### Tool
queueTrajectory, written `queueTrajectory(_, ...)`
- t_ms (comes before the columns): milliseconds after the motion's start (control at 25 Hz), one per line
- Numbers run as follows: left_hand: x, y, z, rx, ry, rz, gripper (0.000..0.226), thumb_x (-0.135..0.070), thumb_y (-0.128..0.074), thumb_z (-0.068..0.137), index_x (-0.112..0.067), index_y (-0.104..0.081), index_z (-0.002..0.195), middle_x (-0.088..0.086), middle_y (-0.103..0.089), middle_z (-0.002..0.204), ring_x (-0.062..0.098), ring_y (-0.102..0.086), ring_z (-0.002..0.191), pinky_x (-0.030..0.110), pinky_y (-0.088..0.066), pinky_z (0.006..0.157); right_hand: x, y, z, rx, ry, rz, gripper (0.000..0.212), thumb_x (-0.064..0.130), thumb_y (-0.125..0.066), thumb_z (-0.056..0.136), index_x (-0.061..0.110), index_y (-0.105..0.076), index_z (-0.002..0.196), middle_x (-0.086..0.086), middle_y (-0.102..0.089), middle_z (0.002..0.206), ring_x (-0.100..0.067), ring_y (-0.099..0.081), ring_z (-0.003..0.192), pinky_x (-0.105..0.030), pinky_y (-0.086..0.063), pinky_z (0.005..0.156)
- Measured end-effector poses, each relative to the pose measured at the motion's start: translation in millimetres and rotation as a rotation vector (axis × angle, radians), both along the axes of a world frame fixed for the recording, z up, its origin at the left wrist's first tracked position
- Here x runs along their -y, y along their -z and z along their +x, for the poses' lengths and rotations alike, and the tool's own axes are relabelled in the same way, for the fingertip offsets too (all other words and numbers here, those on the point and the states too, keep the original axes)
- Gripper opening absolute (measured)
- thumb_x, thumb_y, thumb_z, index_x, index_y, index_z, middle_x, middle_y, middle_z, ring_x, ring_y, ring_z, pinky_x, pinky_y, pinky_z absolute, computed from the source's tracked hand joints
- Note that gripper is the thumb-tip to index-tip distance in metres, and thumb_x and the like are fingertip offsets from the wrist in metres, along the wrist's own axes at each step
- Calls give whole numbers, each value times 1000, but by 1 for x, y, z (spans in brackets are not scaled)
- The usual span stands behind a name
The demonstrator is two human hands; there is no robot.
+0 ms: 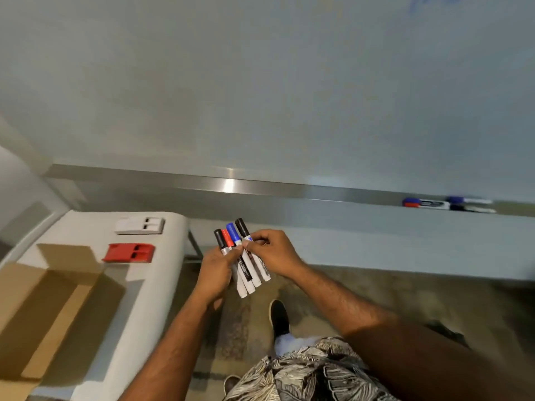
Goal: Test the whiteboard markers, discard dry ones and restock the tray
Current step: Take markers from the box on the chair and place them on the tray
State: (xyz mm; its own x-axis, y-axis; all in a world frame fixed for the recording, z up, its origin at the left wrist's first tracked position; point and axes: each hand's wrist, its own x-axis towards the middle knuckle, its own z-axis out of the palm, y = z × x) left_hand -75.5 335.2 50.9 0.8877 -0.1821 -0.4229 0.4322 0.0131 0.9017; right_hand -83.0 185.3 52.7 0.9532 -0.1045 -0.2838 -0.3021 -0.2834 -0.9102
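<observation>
My left hand (215, 270) grips a fan of several white-bodied markers: one with a black cap (219, 238), one with a red cap (227, 238), one with a blue cap (233, 231). My right hand (273, 253) pinches the rightmost black-capped marker (242, 227) just below its cap. All caps are on and point away from me. The whiteboard (260, 82) fills the view ahead. Its metal tray (289, 188) runs along the bottom edge, with several markers (445, 204) lying on it at the far right.
A white table (162, 273) stands to my left with an open cardboard box (43, 302), a red eraser (129, 252) and a white eraser (140, 225) on it. My shoe (279, 316) is on the carpet below.
</observation>
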Motion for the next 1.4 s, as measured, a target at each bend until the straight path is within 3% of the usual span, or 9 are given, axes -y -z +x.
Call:
queueTrajectory(160,71,4,-2,-30,103,-37,15,-12,-58,96,-6,-66,107,16,-75,97,30,-73,90,43,-55,85,69,12,-19,8,123,2,23,25,-70,90,14,-73,110,3,-75,95,-6,-70,84,-23,-55,78)
queueTrajectory(360,172,6,1,-54,156,-33,14,-8,-57,96,-5,-65,106,12,-76,90,25,-74,83,28,-56,68,167,25,-25,8,177,4,24,24,-71,87,18,-75,111,4,-76,99,-8,-71,92,-33,-57,88)
queueTrajectory(520,259,15,8,-92,200,-36,18,-6,-55,96,-2,-64,112,18,-74,97,33,-72,92,44,-57,85,253,28,-28,1,196,-44,27,21,-72,87,18,-73,114,3,-75,103,-8,-69,93,-30,-55,88)
queueTrajectory(680,322,20,7,-90,189,-33,16,-6,-54,97,-3,-62,110,18,-74,102,31,-72,94,43,-56,88,323,33,-27,-17,218,-123,32,24,-75,86,15,-70,116,1,-72,101,-9,-65,89,-25,-51,83)
queueTrajectory(880,350,25,7,-70,180,-20,23,-10,-50,100,-6,-54,123,11,-73,111,28,-71,99,46,-56,90,386,44,-10,-9,238,-254,25,19,-78,82,15,-70,106,5,-67,91,-7,-61,81,-20,-48,72)
queueTrajectory(1040,352,28,11,-73,174,-3,26,-12,-49,101,-7,-53,126,10,-72,113,27,-71,101,48,-55,93,411,56,14,94,123,-517,16,13,-72,86,13,-72,102,-3,-70,98,-16,-62,86,-32,-52,78)
queueTrajectory(1200,354,30,15,-88,163,12,25,-11,-49,101,-8,-53,125,9,-72,113,27,-71,102,50,-54,94,425,65,39,120,-56,-809,19,8,-67,87,13,-71,105,-5,-67,102,-23,-58,95,-36,-48,84)
queueTrajectory(1400,353,32,24,-87,158,-9,25,-11,-49,101,-9,-54,125,11,-71,114,27,-70,102,49,-54,93,432,76,54,58,-173,-911,20,8,-65,88,16,-70,107,-2,-68,104,-20,-55,98,-34,-48,86)
